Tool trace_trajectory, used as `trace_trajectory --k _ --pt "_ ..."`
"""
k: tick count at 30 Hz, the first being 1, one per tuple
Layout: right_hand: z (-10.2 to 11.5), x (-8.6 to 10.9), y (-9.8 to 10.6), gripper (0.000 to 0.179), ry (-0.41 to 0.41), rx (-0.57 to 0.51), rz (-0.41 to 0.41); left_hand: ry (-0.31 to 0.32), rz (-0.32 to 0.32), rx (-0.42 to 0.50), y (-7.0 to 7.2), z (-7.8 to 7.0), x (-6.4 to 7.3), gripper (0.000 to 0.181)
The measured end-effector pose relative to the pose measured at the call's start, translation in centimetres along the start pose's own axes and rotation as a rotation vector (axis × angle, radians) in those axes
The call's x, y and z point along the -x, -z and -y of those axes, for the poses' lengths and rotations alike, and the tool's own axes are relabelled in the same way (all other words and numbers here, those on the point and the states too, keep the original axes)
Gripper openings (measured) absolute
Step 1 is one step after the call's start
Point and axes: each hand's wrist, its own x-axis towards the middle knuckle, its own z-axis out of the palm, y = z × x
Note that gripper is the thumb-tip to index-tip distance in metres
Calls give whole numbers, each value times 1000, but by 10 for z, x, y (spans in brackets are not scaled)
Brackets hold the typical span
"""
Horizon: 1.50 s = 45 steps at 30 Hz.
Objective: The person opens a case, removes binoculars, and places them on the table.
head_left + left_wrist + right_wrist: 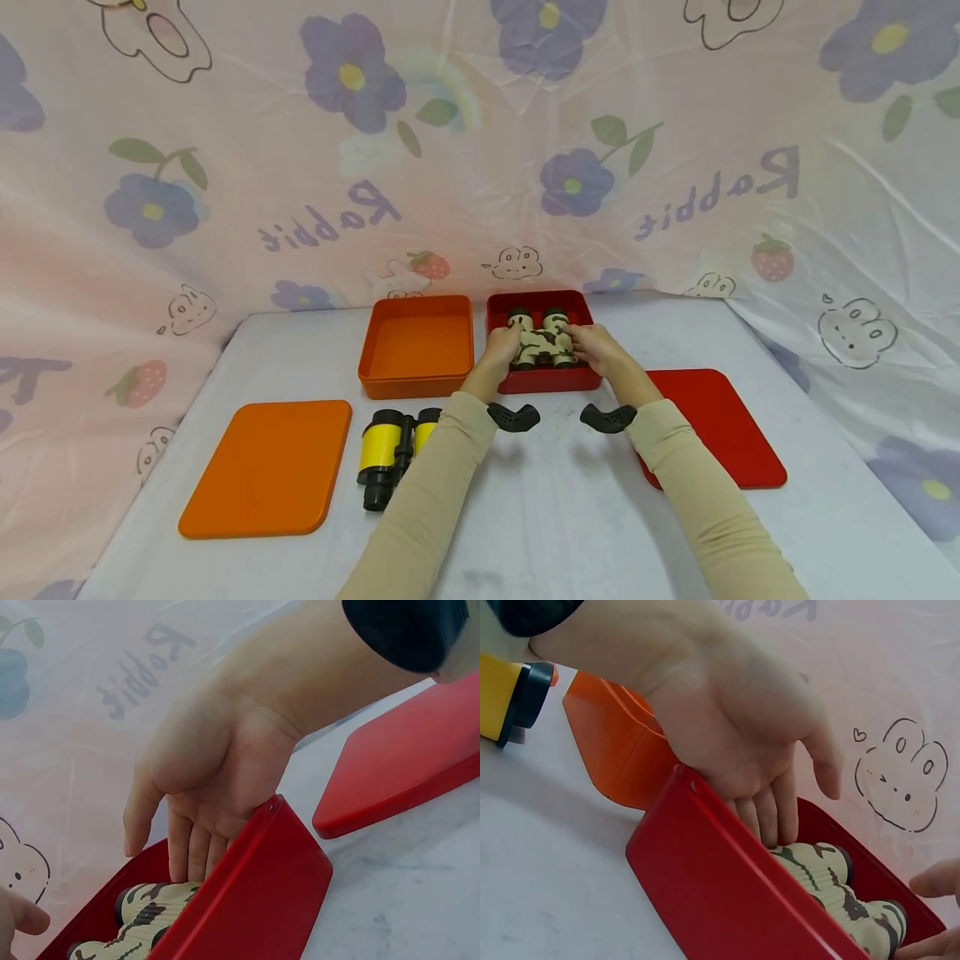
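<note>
A camouflage-patterned pair of binoculars point(542, 346) lies inside the open red box point(551, 383) at the back middle of the table. My left hand point(501, 350) touches its left side and my right hand point(596, 343) its right side. In the left wrist view the right hand point(217, 765) reaches straight fingers into the red box point(255, 892) beside the binoculars point(142, 919), thumb held free. The right wrist view shows the left hand point(735, 727) doing the same against the binoculars point(840, 889), thumb off them.
An empty orange box point(416, 346) stands left of the red one. Its orange lid point(266, 467) lies front left, with yellow-and-black binoculars point(390, 454) beside it. The red lid point(720, 425) lies to the right. A flowered cloth hangs behind the white table point(555, 517).
</note>
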Motion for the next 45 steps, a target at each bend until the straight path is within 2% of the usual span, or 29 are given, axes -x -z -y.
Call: trace_trajectory --k 2,3,6,9,15,23,27,31,37,42,45 --pt "0 0 0 60 -1 11 -4 25 22 10 3 -13 21 48" --pt "0 1 0 60 -3 16 -7 22 43 13 7 -24 39 51" --pt "1 1 1 62 2 3 -9 41 54 17 10 -48 79 55" --pt "3 3 0 65 7 -31 -3 40 69 42 14 -56 95 55" --pt "5 6 0 59 27 -57 17 41 72 115 18 -53 93 56" --pt "10 8 3 57 52 -61 -9 33 56 175 20 -55 92 54" --pt "11 8 4 58 45 -78 -16 34 54 166 21 -58 94 53" --pt "12 8 3 59 39 -114 -25 15 25 174 21 -63 96 28" --pt "12 8 3 59 33 -120 -27 11 24 185 22 -67 99 43" --pt "13 8 3 60 36 -111 -25 37 25 183 23 -70 101 41" --pt "13 9 4 60 43 -107 -34 37 22 172 24 -72 102 34"
